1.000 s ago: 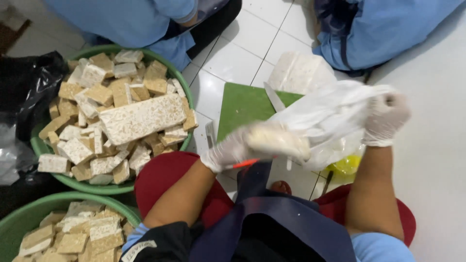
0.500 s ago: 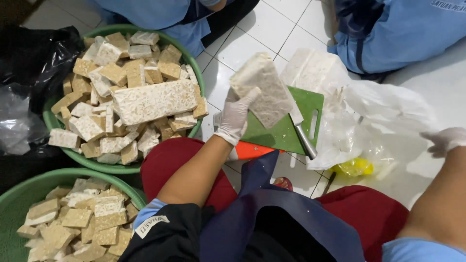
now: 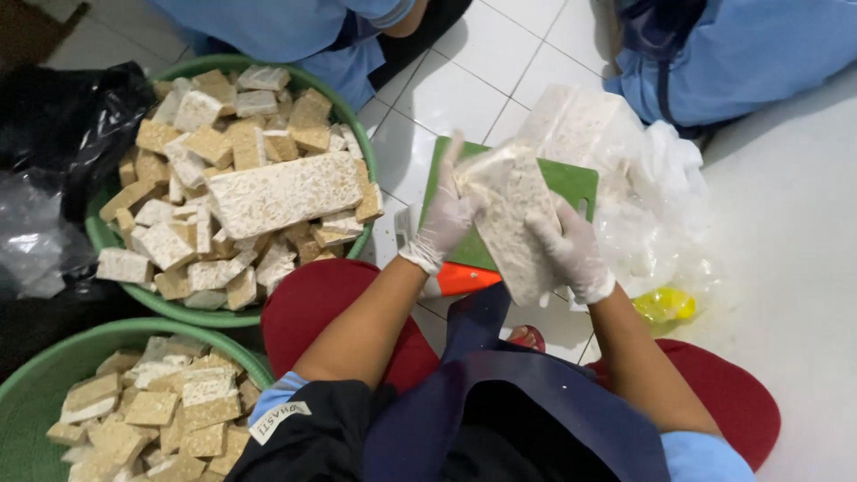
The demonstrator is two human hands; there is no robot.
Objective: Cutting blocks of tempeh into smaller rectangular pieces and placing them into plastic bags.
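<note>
In the head view, both gloved hands now meet on one long, pale, speckled tempeh slab [image 3: 511, 214], held tilted above the green plastic cutting board [image 3: 571, 183]. Half a second ago only the left hand gripped it while the right was far off by the plastic; a second ago both were working at the wrapper. So the slab looks freed of its bag and brought to the board. The left hand [image 3: 444, 219] presses flat along the slab's left edge, fingers straight and together; the right hand [image 3: 571, 250] wraps its lower right side, fingers curled around it. Crumpled clear plastic wrapping [image 3: 661, 205] lies just right of the board, with another wrapped block. An orange-handled knife [image 3: 464, 278] lies beneath the wrists. To the left, a green round basin [image 3: 361, 147] holds cut tempeh cubes and one whole slab; a second green basin [image 3: 36, 393] sits nearer.
</note>
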